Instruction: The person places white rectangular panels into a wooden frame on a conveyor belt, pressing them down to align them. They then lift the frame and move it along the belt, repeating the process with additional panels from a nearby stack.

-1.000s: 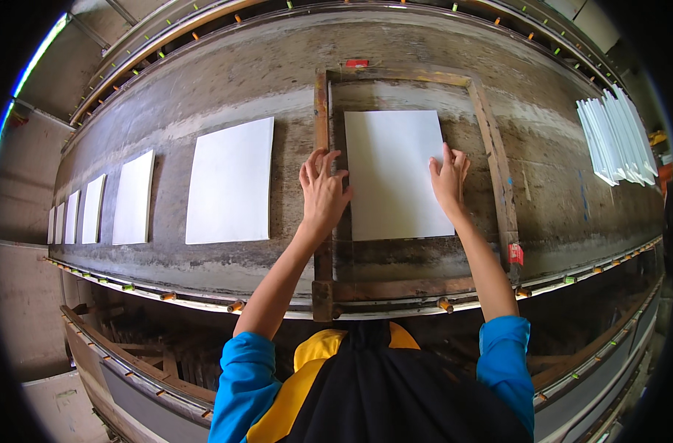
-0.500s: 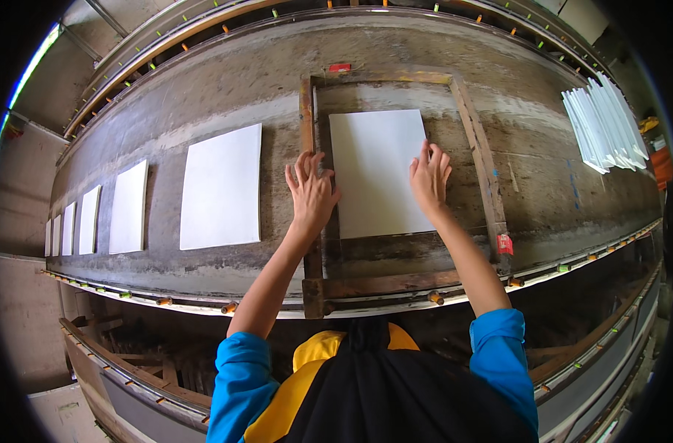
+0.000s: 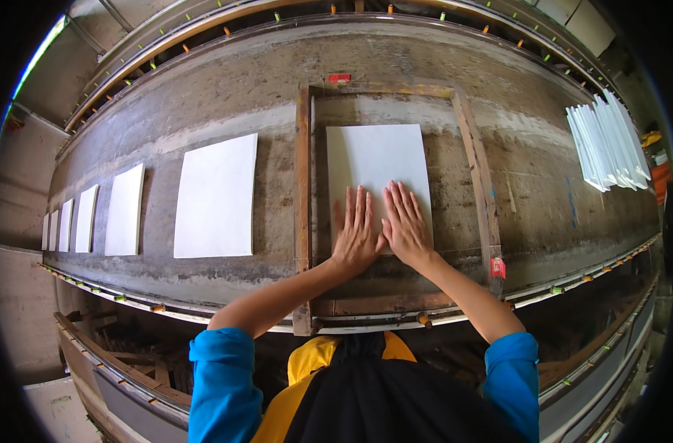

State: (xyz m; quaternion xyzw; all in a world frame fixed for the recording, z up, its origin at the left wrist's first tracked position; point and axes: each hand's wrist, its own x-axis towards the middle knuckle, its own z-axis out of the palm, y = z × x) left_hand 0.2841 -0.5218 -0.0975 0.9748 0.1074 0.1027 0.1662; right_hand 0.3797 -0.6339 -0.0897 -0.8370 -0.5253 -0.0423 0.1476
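Observation:
A white rectangular panel [image 3: 373, 151], perhaps fabric or board, lies flat inside a wooden frame [image 3: 304, 177] on the long worktable. My left hand [image 3: 357, 232] rests flat on the panel's near left part, fingers stretched out and pointing away from me. Right beside it, my right hand [image 3: 408, 221] lies palm down on the near right part, its fingers also straight. The two thumbs almost meet near the panel's near edge. Neither hand holds anything. The palms hide part of the panel's near edge.
Left of the frame, a second white panel [image 3: 216, 199] heads a row of several similar ones. A bundle of folded white pieces [image 3: 608, 144] sits at the right end of the worktable [image 3: 550, 133]. Rails with coloured pegs [image 3: 423, 320] line its edges. Red tape [image 3: 498, 268] marks the frame's side.
Both hands have come from the panel's side edges to its near part and now lie flat, close together. The fingers, bent before, are straight. The view has shifted slightly.

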